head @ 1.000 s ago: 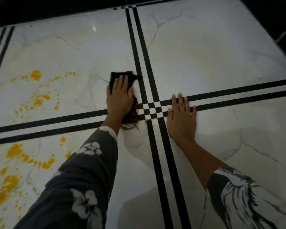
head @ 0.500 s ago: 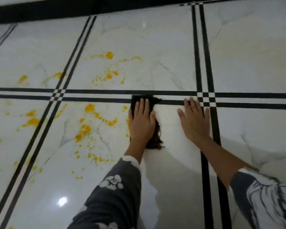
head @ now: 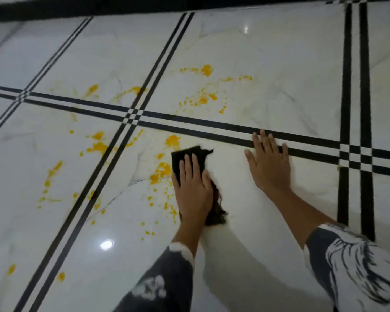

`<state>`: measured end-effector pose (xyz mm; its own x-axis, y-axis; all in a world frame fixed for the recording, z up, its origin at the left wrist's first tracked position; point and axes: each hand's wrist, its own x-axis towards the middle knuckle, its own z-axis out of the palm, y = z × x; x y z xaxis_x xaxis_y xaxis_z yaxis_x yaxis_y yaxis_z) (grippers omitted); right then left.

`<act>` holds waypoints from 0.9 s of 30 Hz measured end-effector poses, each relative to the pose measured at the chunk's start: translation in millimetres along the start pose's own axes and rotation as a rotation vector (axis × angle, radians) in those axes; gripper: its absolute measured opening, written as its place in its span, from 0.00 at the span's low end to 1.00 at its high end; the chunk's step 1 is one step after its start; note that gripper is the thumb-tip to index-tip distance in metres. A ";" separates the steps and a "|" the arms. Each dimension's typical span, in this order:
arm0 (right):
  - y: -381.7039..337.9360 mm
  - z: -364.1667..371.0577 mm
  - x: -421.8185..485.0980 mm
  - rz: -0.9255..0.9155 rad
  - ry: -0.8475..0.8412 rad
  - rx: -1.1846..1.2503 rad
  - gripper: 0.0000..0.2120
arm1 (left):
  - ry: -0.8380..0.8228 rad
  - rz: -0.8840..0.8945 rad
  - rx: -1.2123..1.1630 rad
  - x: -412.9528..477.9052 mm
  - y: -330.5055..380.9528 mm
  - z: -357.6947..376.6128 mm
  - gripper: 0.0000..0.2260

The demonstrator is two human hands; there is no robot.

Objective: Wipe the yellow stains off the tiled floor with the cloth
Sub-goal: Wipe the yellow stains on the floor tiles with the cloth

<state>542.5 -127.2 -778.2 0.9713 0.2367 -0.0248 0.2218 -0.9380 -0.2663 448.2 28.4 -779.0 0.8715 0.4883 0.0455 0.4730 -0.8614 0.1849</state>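
My left hand (head: 193,192) presses flat on a dark cloth (head: 190,154) lying on the white tiled floor (head: 279,64). The cloth pokes out beyond my fingertips and trails behind my palm on the right. Yellow stains (head: 161,171) lie just left of the cloth, touching its edge. More yellow splatter (head: 206,69) spreads over the tile beyond the black double line and over the tiles to the left (head: 98,146). My right hand (head: 268,163) rests flat on the floor to the right of the cloth, fingers spread, fingertips on the black stripe, holding nothing.
Black double stripes (head: 356,86) cross the floor in a grid. A dark border (head: 99,7) runs along the far edge. A light reflection (head: 106,244) glares on the near tile. My patterned sleeves (head: 358,266) fill the bottom of the view.
My left hand has slid the cloth leftward along the floor up to the yellow stains. My right hand followed to the left. The view has shifted left, showing more stained tiles.
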 end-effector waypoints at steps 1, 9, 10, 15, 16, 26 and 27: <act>0.9 0.2 0.2 0.011 0.005 -0.003 0.30 | 0.019 -0.044 -0.012 -25.9 5.7 -2.8 0.27; -0.9 3.2 1.3 0.013 0.023 -0.026 0.33 | -0.127 0.232 -0.052 43.7 6.2 -6.2 0.26; -3.3 4.8 -3.4 0.021 0.030 -0.027 0.34 | -0.116 0.135 -0.035 51.8 -13.7 -4.2 0.26; -25.9 10.6 -36.4 0.095 0.029 0.002 0.33 | 0.018 -0.105 -0.059 -36.2 -32.6 -10.6 0.26; -29.4 10.4 -38.8 0.108 0.029 0.004 0.32 | -0.009 -0.033 -0.086 -49.7 -22.5 -8.2 0.25; -83.0 15.8 -86.1 -0.031 -0.091 -0.001 0.25 | -0.037 -0.117 -0.060 -37.1 -95.4 -24.0 0.25; -92.1 17.2 -85.5 -0.049 -0.090 0.004 0.24 | -0.010 -0.131 -0.062 -59.4 -92.0 -26.7 0.26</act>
<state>437.6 -56.8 -768.1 0.9476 0.3041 -0.0982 0.2680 -0.9237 -0.2736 349.5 82.4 -772.5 0.8045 0.5939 0.0072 0.5738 -0.7802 0.2493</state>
